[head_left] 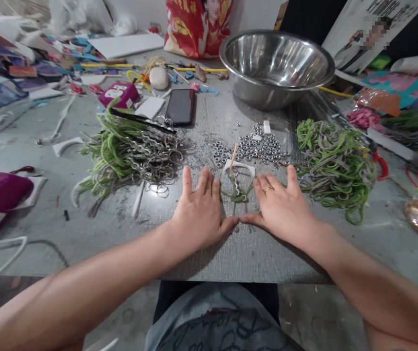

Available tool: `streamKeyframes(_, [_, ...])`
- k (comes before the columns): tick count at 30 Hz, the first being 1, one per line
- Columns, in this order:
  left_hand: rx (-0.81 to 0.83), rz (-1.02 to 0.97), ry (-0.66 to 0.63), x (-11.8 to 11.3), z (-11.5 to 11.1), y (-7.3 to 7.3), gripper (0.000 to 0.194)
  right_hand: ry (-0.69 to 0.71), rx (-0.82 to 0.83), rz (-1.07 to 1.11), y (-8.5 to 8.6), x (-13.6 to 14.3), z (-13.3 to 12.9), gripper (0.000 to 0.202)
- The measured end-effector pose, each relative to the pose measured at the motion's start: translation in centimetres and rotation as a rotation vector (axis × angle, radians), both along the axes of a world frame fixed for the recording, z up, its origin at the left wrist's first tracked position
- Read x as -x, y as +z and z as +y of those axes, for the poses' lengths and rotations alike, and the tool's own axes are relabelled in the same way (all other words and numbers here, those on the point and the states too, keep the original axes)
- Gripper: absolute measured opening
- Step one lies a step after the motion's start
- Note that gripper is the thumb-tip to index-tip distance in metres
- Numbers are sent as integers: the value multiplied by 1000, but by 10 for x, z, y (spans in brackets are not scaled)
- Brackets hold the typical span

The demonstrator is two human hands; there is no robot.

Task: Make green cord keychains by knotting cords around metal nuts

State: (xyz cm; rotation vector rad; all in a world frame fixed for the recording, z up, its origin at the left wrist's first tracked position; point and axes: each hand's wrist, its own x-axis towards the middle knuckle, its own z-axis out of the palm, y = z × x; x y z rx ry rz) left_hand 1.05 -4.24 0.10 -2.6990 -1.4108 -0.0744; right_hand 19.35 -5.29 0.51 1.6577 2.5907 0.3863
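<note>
Palm down on the grey table, my left hand lies flat with its fingers spread. My right hand mirrors it, also flat, a ring on one finger. The two thumbs nearly meet. Framed between the hands is a green and grey cord strung with silver beads, its top by a thin wooden stick that stands upright at a white curved piece. Neither hand appears to grip anything. Loose silver beads lie scattered just beyond the fingertips.
Left lies a bundle of green-grey cords with beads and rings; right, a tangled heap of similar cords. Behind stand a steel bowl, a phone and a red bag. Purple devices sit at left.
</note>
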Motion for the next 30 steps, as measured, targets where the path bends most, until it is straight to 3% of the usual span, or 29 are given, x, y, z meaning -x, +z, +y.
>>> streamKeyframes(5, [-16, 61, 2, 1, 0, 2, 78, -29, -63, 22, -2, -4, -1, 86])
streamKeyframes(13, [13, 165, 21, -1, -3, 6, 79, -111, 21, -104, 3, -4, -2, 92])
streamKeyframes(16, [7, 142, 26, 0, -4, 7, 82, -58, 3, -34, 7, -5, 1, 83])
streamKeyframes(18, [-10, 78, 13, 2, -3, 5, 83, 48, -23, 69, 10, -5, 2, 69])
streamKeyframes(23, [-1, -59, -196, 4, 3, -4, 71, 292, 28, 358, 7, 0, 5, 37])
streamKeyframes(26, [1, -87, -326, 4, 5, -9, 61, 270, 103, 424, -1, 2, 7, 35])
streamKeyframes(30, [-5, -110, -367, 3, 4, -12, 57, 222, 148, 356, -5, 0, 8, 34])
